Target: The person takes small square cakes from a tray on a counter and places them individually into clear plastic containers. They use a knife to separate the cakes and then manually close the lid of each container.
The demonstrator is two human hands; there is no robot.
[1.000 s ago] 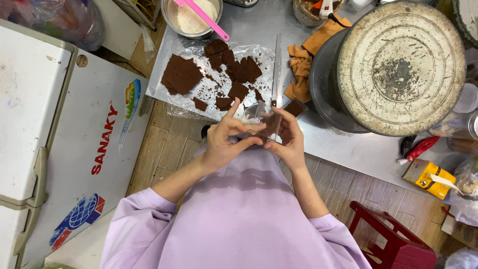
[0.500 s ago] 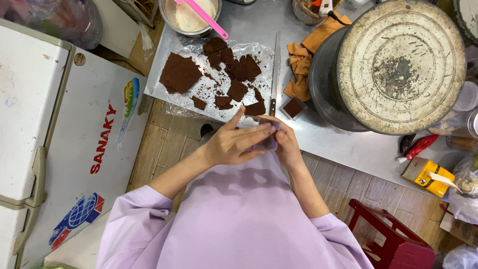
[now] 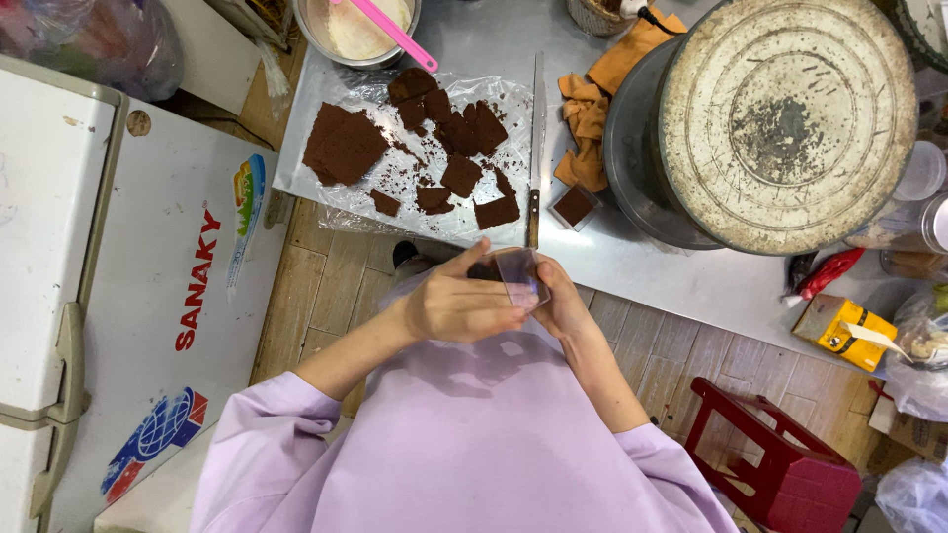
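My left hand (image 3: 456,304) and my right hand (image 3: 560,301) meet at the table's near edge and together hold a small clear plastic box (image 3: 518,275) with a dark brown piece inside. Just beyond them, brown cocoa-dusted slabs and cut squares (image 3: 459,133) lie on a clear plastic sheet (image 3: 336,202) over the steel table. A long knife (image 3: 535,148) rests along the sheet's right side, handle toward me. Another small clear box with a brown square (image 3: 573,205) sits to the right of the knife.
A steel bowl with pale cream and a pink spatula (image 3: 357,28) stands at the back. A big round lidded pot (image 3: 785,118) fills the right, orange cloth (image 3: 602,94) beside it. A white chest freezer (image 3: 109,296) is on my left, a red stool (image 3: 775,464) at the lower right.
My hands have pulled back slightly from the sheet toward me. The left hand has folded over the small clear box, which now shows more plainly between both hands.
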